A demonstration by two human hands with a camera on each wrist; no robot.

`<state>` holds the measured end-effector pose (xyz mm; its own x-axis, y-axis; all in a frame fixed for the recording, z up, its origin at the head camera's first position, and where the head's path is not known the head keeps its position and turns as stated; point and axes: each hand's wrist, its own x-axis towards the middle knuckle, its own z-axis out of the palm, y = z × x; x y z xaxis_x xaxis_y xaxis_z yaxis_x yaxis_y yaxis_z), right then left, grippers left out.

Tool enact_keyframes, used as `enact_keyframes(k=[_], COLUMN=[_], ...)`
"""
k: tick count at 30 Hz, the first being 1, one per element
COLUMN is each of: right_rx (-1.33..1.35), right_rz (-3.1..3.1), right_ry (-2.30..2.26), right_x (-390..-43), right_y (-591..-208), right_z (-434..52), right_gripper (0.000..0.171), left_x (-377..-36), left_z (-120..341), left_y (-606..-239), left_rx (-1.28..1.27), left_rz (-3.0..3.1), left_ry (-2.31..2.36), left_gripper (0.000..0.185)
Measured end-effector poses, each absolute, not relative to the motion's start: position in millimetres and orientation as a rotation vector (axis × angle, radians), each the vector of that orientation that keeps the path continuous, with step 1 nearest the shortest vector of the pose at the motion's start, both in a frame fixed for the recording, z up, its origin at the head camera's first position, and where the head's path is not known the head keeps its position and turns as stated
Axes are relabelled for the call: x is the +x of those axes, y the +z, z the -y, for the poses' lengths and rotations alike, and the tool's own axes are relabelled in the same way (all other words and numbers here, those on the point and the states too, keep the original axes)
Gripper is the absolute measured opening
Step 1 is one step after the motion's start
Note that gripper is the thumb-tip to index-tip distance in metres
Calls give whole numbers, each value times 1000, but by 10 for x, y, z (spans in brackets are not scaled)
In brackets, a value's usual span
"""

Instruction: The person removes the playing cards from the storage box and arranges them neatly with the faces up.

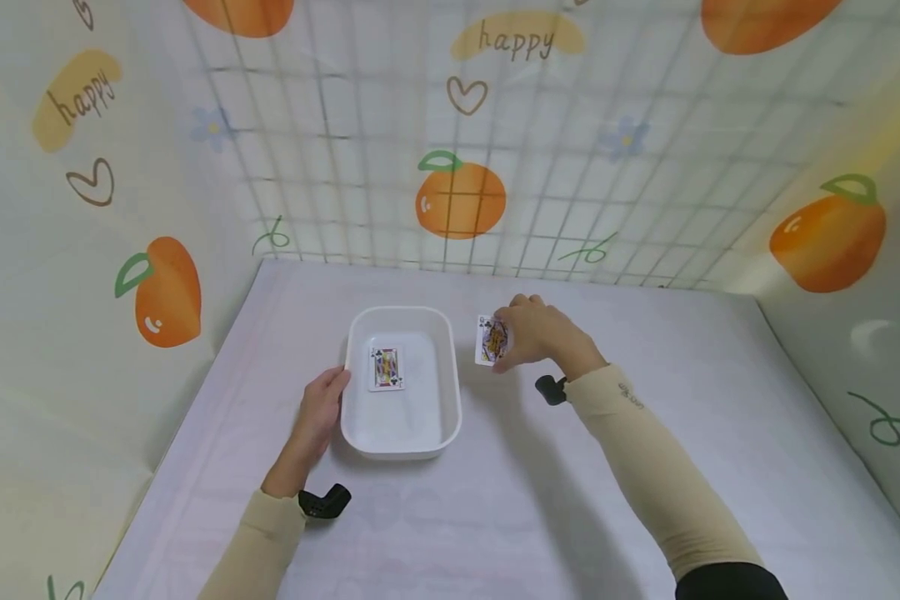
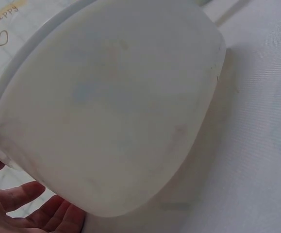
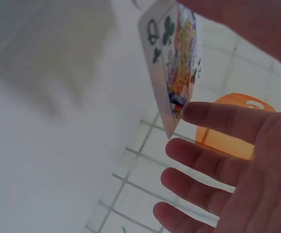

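left hand (image 1: pixel 321 410): my fingers lie straight against the left outer wall of the white tub (image 1: pixel 450 392), touching it; the grip is loose, not curled round anything.
left wrist view: the tub's pale wall (image 2: pixel 111 107) fills the picture, with my fingertips (image 2: pixel 43 213) just below its lower edge.
right hand (image 1: pixel 536 333): my grip is pinched on a playing card (image 1: pixel 491 340), held just right of the tub's far right corner, above the surface.
held card: a queen of clubs, going by the q and club marks in the right wrist view (image 3: pixel 172 63); the index finger (image 3: pixel 218 119) meets its lower corner, the other fingers spread below it, and the thumb side is blurred, so i cannot tell exactly where it presses.
card in tub (image 1: pixel 386 368): lies flat and face up on the tub floor, towards the left and far side; a club court card, its rank too small to read.
surface (image 1: pixel 645 467): a pale cloth, with the tub standing on it between my two arms.
backdrop (image 1: pixel 461 200): walls printed with oranges, hearts and the word happy.
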<state>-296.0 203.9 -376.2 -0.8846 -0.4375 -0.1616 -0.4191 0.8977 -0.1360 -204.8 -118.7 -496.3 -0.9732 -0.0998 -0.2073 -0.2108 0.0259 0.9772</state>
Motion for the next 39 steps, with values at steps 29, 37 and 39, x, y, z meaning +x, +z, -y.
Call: enact_keyframes(k=[29,37,39], right_rx=[-712,-744,-744], right_rz=[-2758,-2753,-2750], right_ry=[-112,-104,-101], right_x=[-2901,-2885,-2883], right_y=[-4247,-4324,-4341], right_z=[-1929,-1883,-1871], right_gripper=[87,87,86], left_x=[-2103,-2112,-2116], left_z=[1206,1224,1229], left_y=[-4998,-5014,-5024], left_rx=[-337,-327,-330], left_rz=[-2158,-2150,-2146], left_ry=[2129,2132,2131], left_gripper=[49,49,48])
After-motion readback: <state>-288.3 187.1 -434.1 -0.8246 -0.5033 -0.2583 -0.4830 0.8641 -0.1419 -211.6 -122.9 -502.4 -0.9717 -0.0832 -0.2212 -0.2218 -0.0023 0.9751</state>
